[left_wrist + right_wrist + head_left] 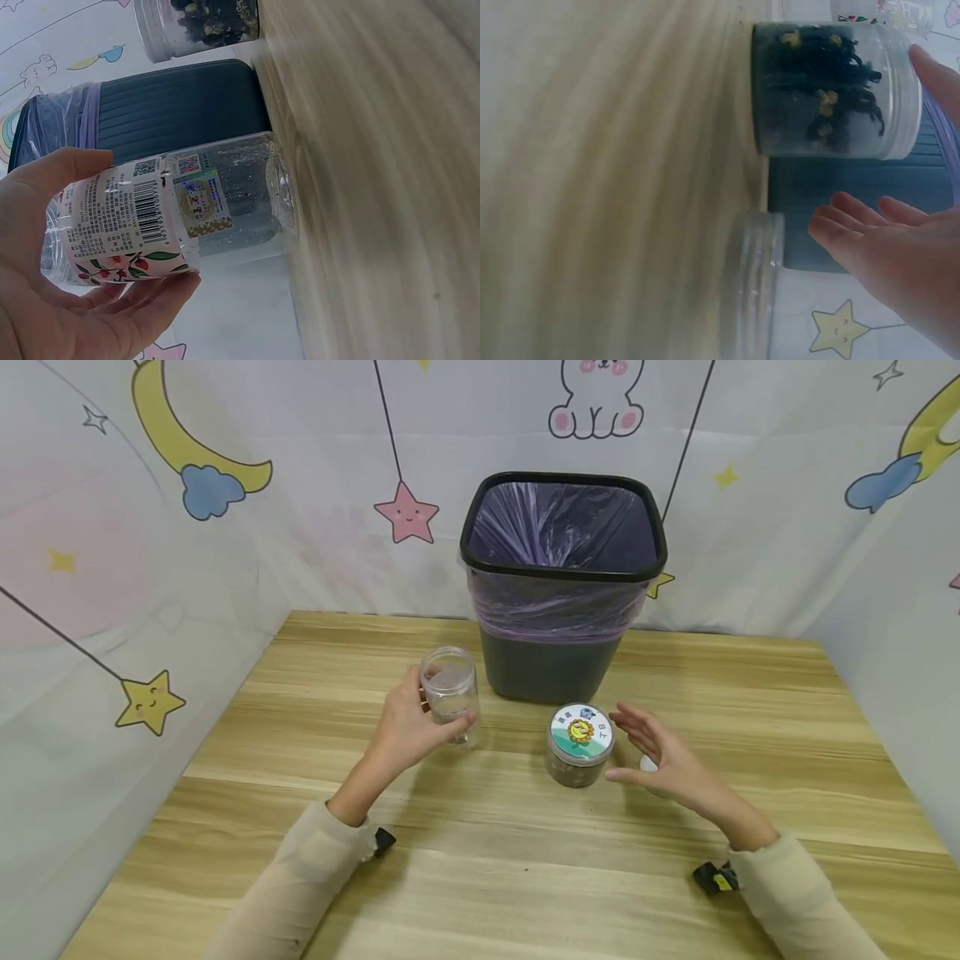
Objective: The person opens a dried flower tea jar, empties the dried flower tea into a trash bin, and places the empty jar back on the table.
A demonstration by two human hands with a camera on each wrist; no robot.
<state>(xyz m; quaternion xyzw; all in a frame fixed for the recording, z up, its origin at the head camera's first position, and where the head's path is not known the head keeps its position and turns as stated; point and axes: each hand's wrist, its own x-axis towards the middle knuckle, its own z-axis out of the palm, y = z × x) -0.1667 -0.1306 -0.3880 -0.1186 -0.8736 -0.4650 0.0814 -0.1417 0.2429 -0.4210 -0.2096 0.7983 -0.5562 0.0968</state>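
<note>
My left hand grips an open-topped clear plastic jar, thumb on the near side and fingers round the far side. In the left wrist view a printed paper label with a barcode wraps this jar, whose base is right at the tabletop. A second, shorter clear jar stands to its right, capped with a flower-picture lid; dark and yellowish pieces fill it. Beside that jar my right hand hovers, fingers spread and holding nothing. A clear round lid lies on the table, mostly covered by this hand in the head view.
Behind the jars stands a dark waste bin with a black rim and a purple liner bag. The wood-grain table meets a printed cloth backdrop at the back and sides.
</note>
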